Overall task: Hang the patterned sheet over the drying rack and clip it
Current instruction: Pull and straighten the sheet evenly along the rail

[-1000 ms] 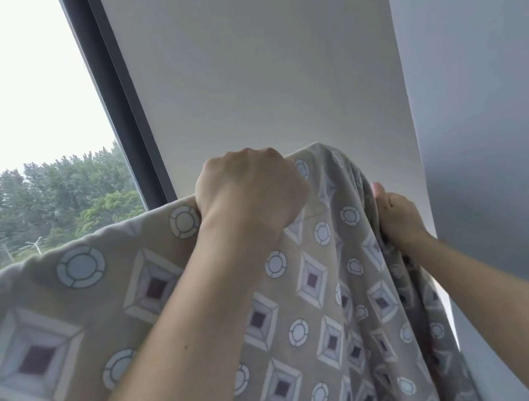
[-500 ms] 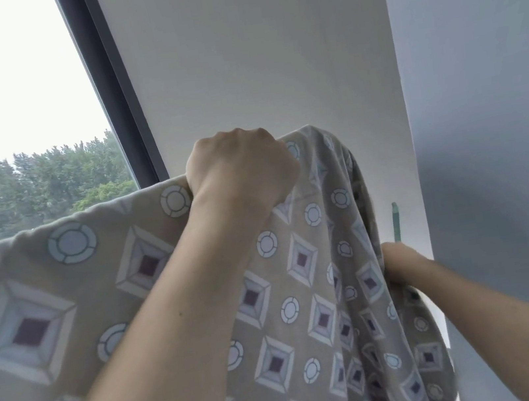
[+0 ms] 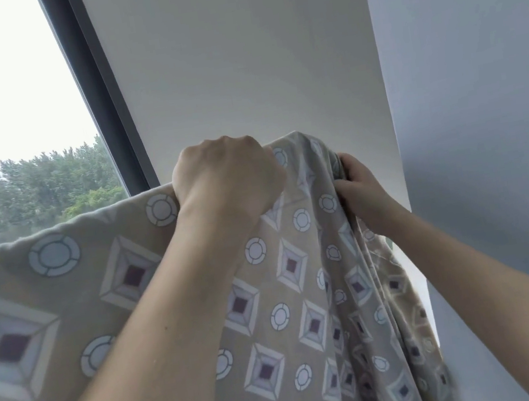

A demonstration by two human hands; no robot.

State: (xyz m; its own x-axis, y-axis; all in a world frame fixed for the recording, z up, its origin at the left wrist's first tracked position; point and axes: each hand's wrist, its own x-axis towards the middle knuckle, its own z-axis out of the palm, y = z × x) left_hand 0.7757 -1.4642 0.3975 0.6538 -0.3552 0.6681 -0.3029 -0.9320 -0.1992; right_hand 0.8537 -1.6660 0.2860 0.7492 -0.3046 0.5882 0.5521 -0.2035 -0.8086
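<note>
My left hand [image 3: 227, 180] is closed in a fist around the top edge of the beige cotton sheet printed with grey squares and white rings [image 3: 272, 303]. My right hand [image 3: 356, 185] is well apart from it, further right, with the fingers curled into the bunched end of the same sheet where the folds gather into a dark ridge. Both hands are raised in front of the plain white wall [image 3: 245, 64], beside the dark grey window frame [image 3: 94, 99].

Sheet position: its upper edge runs in a line from the left border of the view up to my left fist, then falls away in long folds below my right hand. The edge appears to lie over a rail, but the drying rack itself is hidden under the fabric, so I cannot confirm this.

Status, as I judge it:
- Draping: largely done; the left stretch hangs flat.
- Spreading: incomplete; the right end is bunched and needs pulling out along the edge.
- Clipping: not started. No clip is visible on the sheet or in either hand.
</note>
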